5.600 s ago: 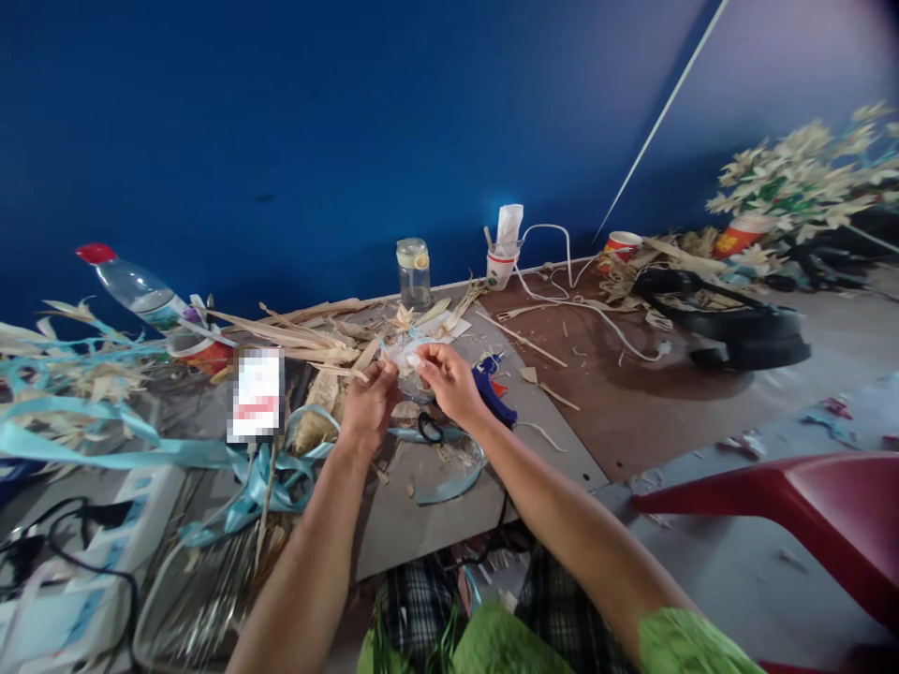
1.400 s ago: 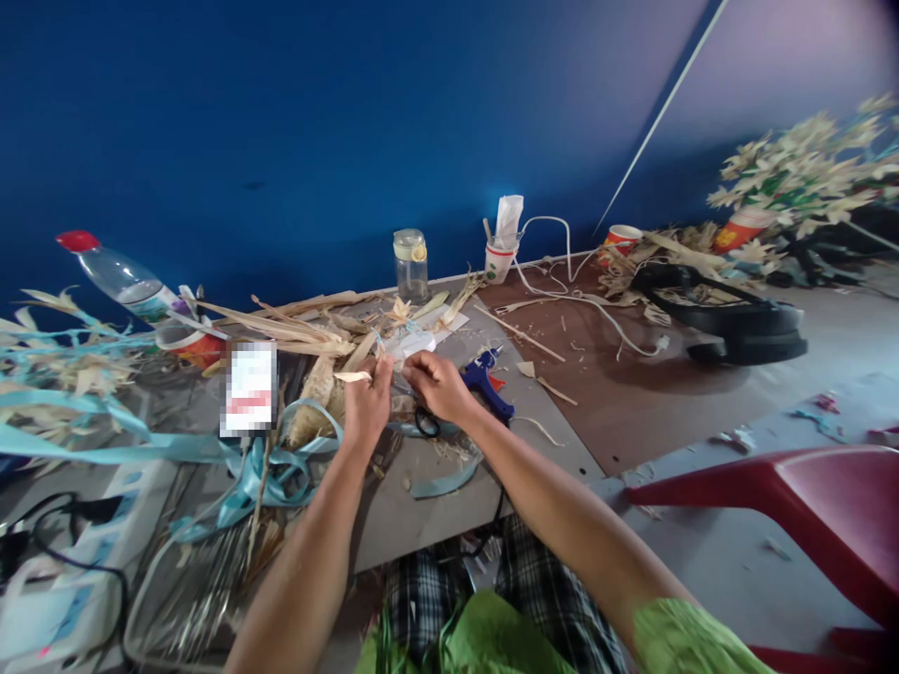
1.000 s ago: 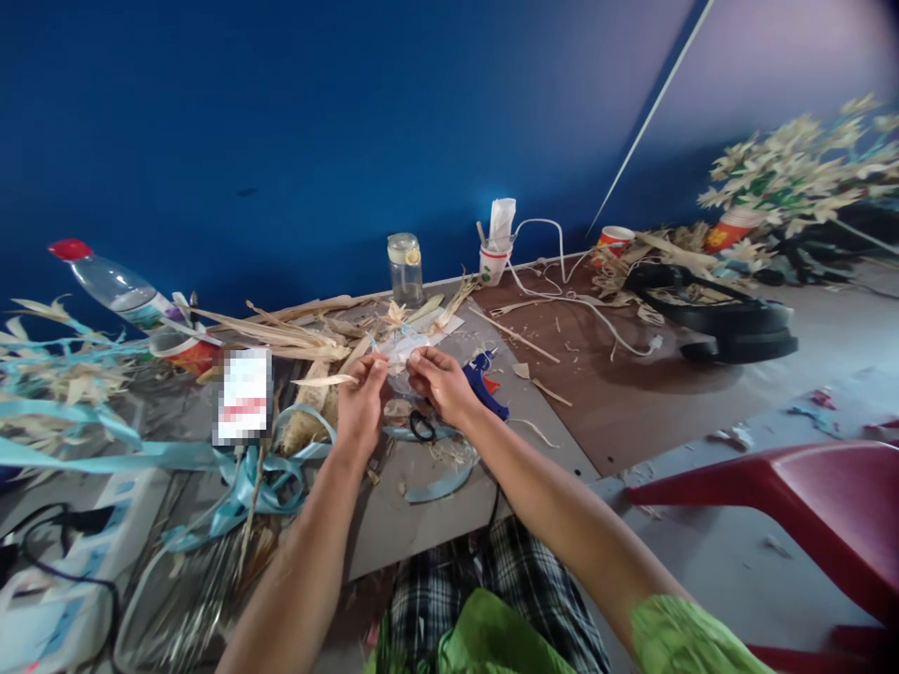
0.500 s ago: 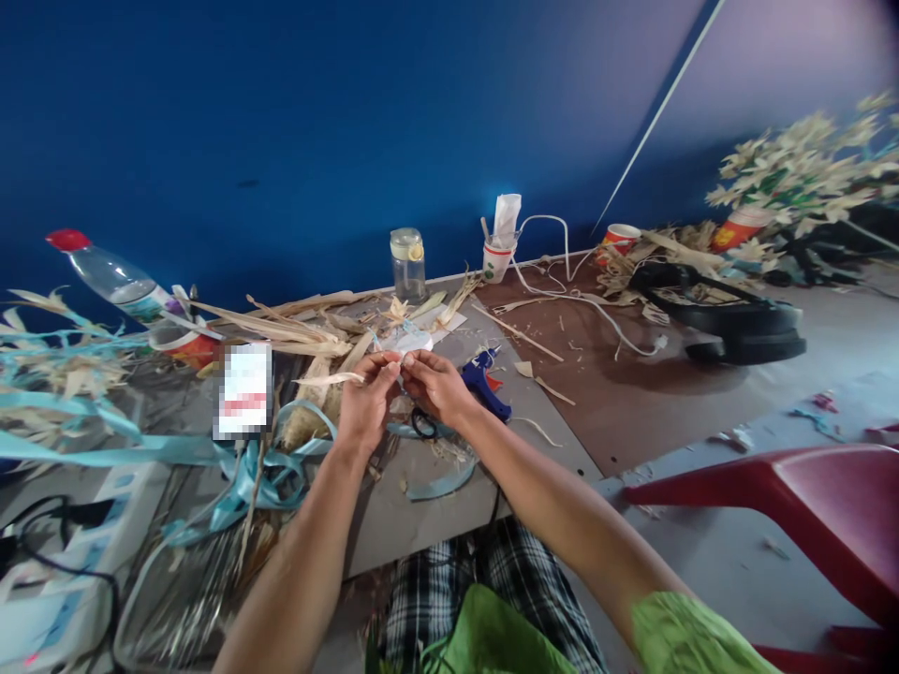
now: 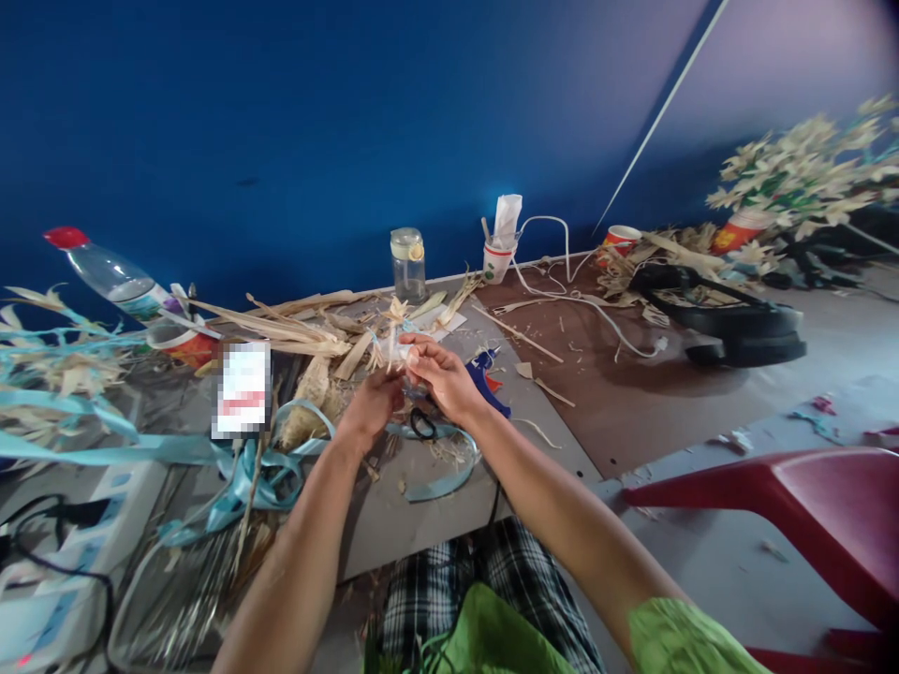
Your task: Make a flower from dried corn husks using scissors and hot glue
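My left hand (image 5: 372,404) and my right hand (image 5: 448,379) meet over the grey board, fingers pinched together. Between them a narrow pale corn husk strip (image 5: 392,344) stands roughly upright; the fingers hide its lower end. Just right of my right hand lies a blue glue gun (image 5: 484,382) with an orange trigger. Below the hands, a black loop (image 5: 422,424) that looks like a scissors handle rests beside a piece of light blue ribbon (image 5: 442,489). A small husk flower (image 5: 398,311) sits behind the fingers, partly covered.
Dried husks (image 5: 281,328) and a phone (image 5: 243,388) lie to the left, with tangled blue ribbon (image 5: 257,477) and a white power strip (image 5: 105,552). A clear bottle (image 5: 408,267) and paper cup (image 5: 497,262) stand behind. A red chair (image 5: 829,505) is at right.
The husk strip, which pointed left out of my left hand, now stands upright between both hands. My left hand has turned and dropped slightly; my right hand's fingers have shifted.
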Demonstrator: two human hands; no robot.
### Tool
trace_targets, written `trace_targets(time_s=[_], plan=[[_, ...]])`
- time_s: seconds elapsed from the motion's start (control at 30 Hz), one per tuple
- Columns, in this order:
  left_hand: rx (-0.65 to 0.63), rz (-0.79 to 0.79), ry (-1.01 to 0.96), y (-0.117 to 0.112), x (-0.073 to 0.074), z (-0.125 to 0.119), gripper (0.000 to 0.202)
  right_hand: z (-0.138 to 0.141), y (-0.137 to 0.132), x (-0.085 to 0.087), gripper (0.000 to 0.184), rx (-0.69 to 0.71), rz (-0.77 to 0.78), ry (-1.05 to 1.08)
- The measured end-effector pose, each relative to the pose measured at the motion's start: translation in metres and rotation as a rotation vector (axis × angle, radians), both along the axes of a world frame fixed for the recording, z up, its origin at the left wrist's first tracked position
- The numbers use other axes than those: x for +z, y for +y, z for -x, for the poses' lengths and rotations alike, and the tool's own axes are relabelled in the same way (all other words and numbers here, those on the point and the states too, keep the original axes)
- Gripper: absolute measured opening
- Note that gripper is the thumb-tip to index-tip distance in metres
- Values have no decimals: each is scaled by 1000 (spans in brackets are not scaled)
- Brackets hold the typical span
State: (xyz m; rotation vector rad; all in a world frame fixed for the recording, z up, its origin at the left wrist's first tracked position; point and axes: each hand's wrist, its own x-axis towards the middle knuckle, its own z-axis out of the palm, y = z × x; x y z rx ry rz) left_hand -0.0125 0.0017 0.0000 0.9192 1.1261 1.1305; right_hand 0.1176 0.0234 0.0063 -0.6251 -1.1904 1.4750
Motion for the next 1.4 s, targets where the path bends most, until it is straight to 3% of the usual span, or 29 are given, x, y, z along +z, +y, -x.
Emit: trace_targets(time_s=[0.1, 0.17, 0.3, 0.4, 0.5, 0.6, 0.73, 0.93, 1.13, 1.3, 1.4], plan=[[-121, 67, -64, -4, 8, -2, 17, -7, 1, 5, 26, 46, -112, -85], [-126, 97, -73, -6, 11, -2, 15, -11, 4, 6, 24, 9, -115, -89], [-129, 92, -85, -6, 10, -1, 21, -11, 7, 4, 25, -6, 2, -31], [-220, 92, -73, -8, 8, -1, 22, -10, 6, 5, 25, 81, 78, -23], [-274, 70, -90, -11, 10, -2, 23, -9, 5, 6, 24, 54, 97, -35], [-202, 3, -78, -11, 10, -4, 28, -9, 7, 4, 21, -64, 37, -91], [11, -95, 66, -7, 5, -5, 35, -10, 7, 2, 17, -248, -116, -286], [147, -99, 28, -2, 1, -3, 33, -9, 4, 3, 13, -301, -281, -325], [168, -54, 25, -2, 7, -1, 36, -9, 2, 1, 10, -296, -387, -421], [150, -82, 10, -3, 6, 0, 33, -10, 5, -1, 12, -326, -342, -382], [172, -114, -79, -3, 8, -2, 32, -8, 9, -5, 18, -275, -126, -264]])
